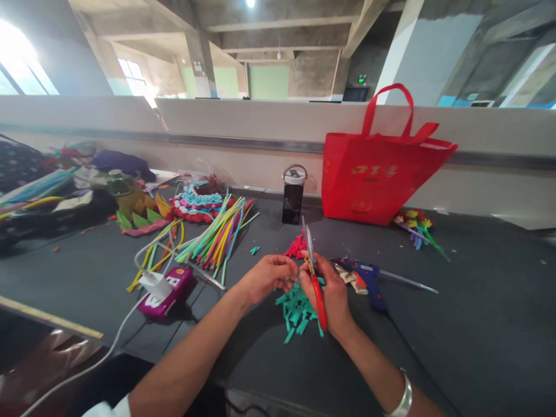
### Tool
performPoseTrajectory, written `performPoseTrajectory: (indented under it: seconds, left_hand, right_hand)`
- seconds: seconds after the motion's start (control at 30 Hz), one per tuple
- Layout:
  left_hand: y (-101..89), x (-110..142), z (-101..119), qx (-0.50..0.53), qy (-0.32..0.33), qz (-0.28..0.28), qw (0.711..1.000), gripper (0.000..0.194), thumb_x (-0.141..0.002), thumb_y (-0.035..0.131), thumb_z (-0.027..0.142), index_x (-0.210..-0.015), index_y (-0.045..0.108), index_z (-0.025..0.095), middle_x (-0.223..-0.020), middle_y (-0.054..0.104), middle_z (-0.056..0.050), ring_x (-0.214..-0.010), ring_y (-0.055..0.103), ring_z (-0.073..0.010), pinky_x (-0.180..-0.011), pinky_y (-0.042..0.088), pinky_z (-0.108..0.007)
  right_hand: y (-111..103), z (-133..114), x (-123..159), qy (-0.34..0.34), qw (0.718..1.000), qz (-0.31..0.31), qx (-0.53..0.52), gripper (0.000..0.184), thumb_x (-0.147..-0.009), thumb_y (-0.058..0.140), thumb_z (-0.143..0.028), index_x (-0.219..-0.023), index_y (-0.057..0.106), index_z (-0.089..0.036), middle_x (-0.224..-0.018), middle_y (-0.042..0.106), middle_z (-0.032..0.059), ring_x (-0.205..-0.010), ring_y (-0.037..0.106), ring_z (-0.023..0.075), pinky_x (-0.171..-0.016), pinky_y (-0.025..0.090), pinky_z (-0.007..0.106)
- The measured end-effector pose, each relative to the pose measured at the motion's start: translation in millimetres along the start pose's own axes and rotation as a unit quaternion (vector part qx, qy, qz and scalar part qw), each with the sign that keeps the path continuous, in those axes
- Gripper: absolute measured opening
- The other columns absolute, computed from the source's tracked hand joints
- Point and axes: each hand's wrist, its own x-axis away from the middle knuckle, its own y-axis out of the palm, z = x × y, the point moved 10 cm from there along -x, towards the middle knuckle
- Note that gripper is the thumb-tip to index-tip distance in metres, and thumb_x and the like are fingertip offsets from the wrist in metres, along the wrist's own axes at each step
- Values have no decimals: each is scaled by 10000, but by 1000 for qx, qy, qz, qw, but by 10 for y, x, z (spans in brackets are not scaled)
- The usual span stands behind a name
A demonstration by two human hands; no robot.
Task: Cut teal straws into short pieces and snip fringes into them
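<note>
My right hand (pixel 328 286) is closed around red-handled scissors (pixel 319 304), whose blades point up and away from me. Close beside it, my left hand (pixel 271 275) has its fingers pinched together; whatever lies between the fingertips is too small to make out. The fingertips of both hands nearly meet. Below them lies a heap of short teal strips (pixel 297 313), partly covered by the right hand. Just behind the hands sits a smaller pile of pinkish-red pieces (pixel 297 247).
A blue glue gun (pixel 371 284) with a clear stick lies to the right. Colourful pipe cleaners (pixel 221 234) and a purple power strip (pixel 169 292) with a white cable are at left. Behind stand a dark bottle (pixel 293 200) and a red bag (pixel 382 174).
</note>
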Motion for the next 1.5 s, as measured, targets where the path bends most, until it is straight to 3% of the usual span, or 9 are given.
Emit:
performPoseTrajectory:
  seconds: [0.13, 0.2, 0.27, 0.4, 0.53, 0.73, 1.03, 1.2, 1.5]
  left_hand:
    - [-247, -17, 201, -126, 79, 82, 985, 270, -730, 681, 399, -776, 612, 142, -645, 604, -5, -584, 558, -111, -602, 461, -252]
    - [-462, 5, 463, -267, 142, 189, 934, 219, -775, 629, 375, -812, 618, 159, -712, 624, -15, -675, 582, -136, -668, 480, -268]
    - [-492, -34, 704, -406, 191, 220, 866, 194, -820, 577, 321, -922, 648, 172, -902, 658, -54, -854, 609, -172, -789, 493, -298]
    - [-170, -332, 834, -589, 275, 90, 755, 430, -895, 522, 332, -1318, 532, 254, -1350, 493, -93, -1219, 501, -220, -1052, 380, -359]
    - [-121, -729, 526, -694, 204, 37, 689, 726, -785, 635, 544, -1441, 387, 355, -1453, 312, -137, -1245, 474, -346, -1018, 395, -471]
    - [-152, -998, 300, -688, 106, 52, 716, 851, -717, 712, 426, -1470, 346, 275, -1182, 517, -113, -970, 622, -256, -882, 478, -355]
    - [-38, -1359, 426, -698, 131, 49, 703, 367, -767, 576, 130, -1119, 668, 174, -1037, 688, -88, -992, 598, -221, -889, 454, -283]
    - [-144, -1501, 527, -712, 111, 78, 689, 426, -743, 614, 183, -1167, 650, 167, -1030, 659, -91, -884, 628, -201, -787, 473, -251]
    - [272, -1445, 629, -762, 173, 79, 619, 311, -788, 572, 309, -1059, 696, 221, -1151, 570, -125, -1120, 452, -310, -931, 378, -451]
  right_hand:
    - [-113, 2, -43, 18, 999, 43, -1, 267, -845, 541, -215, -1100, 618, -200, -952, 706, 40, -737, 659, 154, -735, 537, 288]
    - [-241, -38, -64, 19, 996, 87, 22, 238, -844, 542, -227, -1064, 628, -198, -942, 704, 35, -690, 642, 141, -711, 529, 281]
    - [-338, -86, -77, 18, 993, 115, 35, 223, -844, 541, -222, -1048, 628, -196, -935, 703, 28, -661, 630, 129, -691, 523, 267]
    - [-415, -145, -74, 6, 989, 136, 55, 213, -847, 542, -217, -1041, 627, -194, -898, 700, 23, -633, 618, 124, -664, 517, 260]
    - [-409, -139, -51, -16, 988, 137, 61, 251, -842, 541, -207, -1079, 624, -199, -928, 696, 31, -662, 628, 132, -675, 520, 267]
    - [-381, -91, -44, -24, 989, 128, 64, 261, -850, 533, -197, -1098, 611, -207, -983, 693, 43, -744, 645, 150, -735, 528, 285]
    - [-409, -89, -65, -16, 988, 138, 59, 271, -826, 546, -195, -1087, 619, -205, -953, 694, 37, -702, 634, 141, -710, 527, 283]
    - [-436, -23, -73, 7, 987, 151, 55, 272, -829, 552, -204, -1091, 622, -211, -907, 691, 21, -640, 613, 125, -687, 520, 277]
    - [-507, 59, -59, 29, 983, 174, 45, 280, -820, 586, -235, -1093, 636, -199, -863, 677, 23, -655, 619, 135, -663, 515, 266]
